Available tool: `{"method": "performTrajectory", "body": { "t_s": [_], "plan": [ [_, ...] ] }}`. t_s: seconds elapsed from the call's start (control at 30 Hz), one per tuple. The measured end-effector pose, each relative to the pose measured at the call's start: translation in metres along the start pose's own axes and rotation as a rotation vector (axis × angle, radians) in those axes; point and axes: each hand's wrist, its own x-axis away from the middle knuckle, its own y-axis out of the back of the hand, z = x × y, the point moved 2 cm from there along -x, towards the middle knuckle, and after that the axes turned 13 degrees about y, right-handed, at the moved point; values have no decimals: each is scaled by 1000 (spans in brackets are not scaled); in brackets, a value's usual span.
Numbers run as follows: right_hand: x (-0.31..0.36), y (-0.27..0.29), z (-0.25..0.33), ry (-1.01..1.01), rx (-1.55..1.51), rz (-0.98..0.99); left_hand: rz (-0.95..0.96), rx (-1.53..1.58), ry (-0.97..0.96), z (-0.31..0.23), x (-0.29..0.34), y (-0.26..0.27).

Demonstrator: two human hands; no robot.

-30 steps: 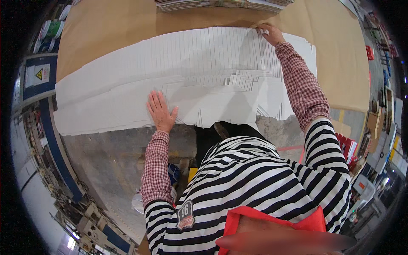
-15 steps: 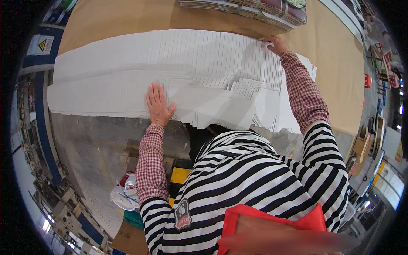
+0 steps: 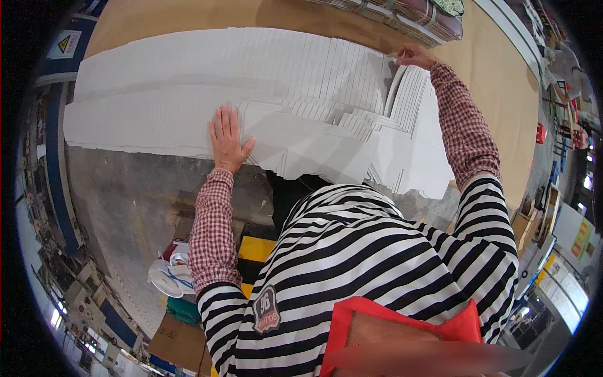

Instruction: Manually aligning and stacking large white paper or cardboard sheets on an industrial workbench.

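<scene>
A long row of overlapping white card sheets (image 3: 157,103) lies fanned out across the brown-covered table, their edges stepped like shingles. Flat on the near part of this row rests my left hand (image 3: 228,146), fingers stretched out and holding nothing. At the far edge, toward the right, my right hand (image 3: 416,56) has its fingers closed on the corner of the sheets. Just below that hand, a few sheets (image 3: 397,91) bow up and stand apart from those on their left. The fingertips partly hide how many are gripped.
Bundled, strapped stacks (image 3: 402,16) sit at the table's far side. Brown paper (image 3: 490,94) covers the tabletop. Near my left arm are a white round object (image 3: 166,283), a cardboard box (image 3: 179,342) and a yellow-and-black block (image 3: 256,249). Blue machinery (image 3: 66,47) stands at the left.
My right hand has moved slightly right along the far edge, and sheets there now bow up, opening a gap. My left hand stays flat on the row; the whole view has shifted a little.
</scene>
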Motion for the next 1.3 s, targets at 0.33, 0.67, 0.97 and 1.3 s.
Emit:
{"method": "performTrajectory", "body": {
  "t_s": [0.33, 0.67, 0.97, 1.3],
  "plan": [
    [11, 9, 6, -199, 656, 256, -32, 25, 9, -2, 4, -3],
    [26, 9, 65, -217, 674, 115, -13, 11, 15, 8, 2, -10],
    [21, 30, -41, -273, 699, -73, -19, 157, -31, -19, -34, -4],
    [-59, -153, 186, 652, 585, -268, -74, 174, 115, -18, -5, 6]
  ]
}}
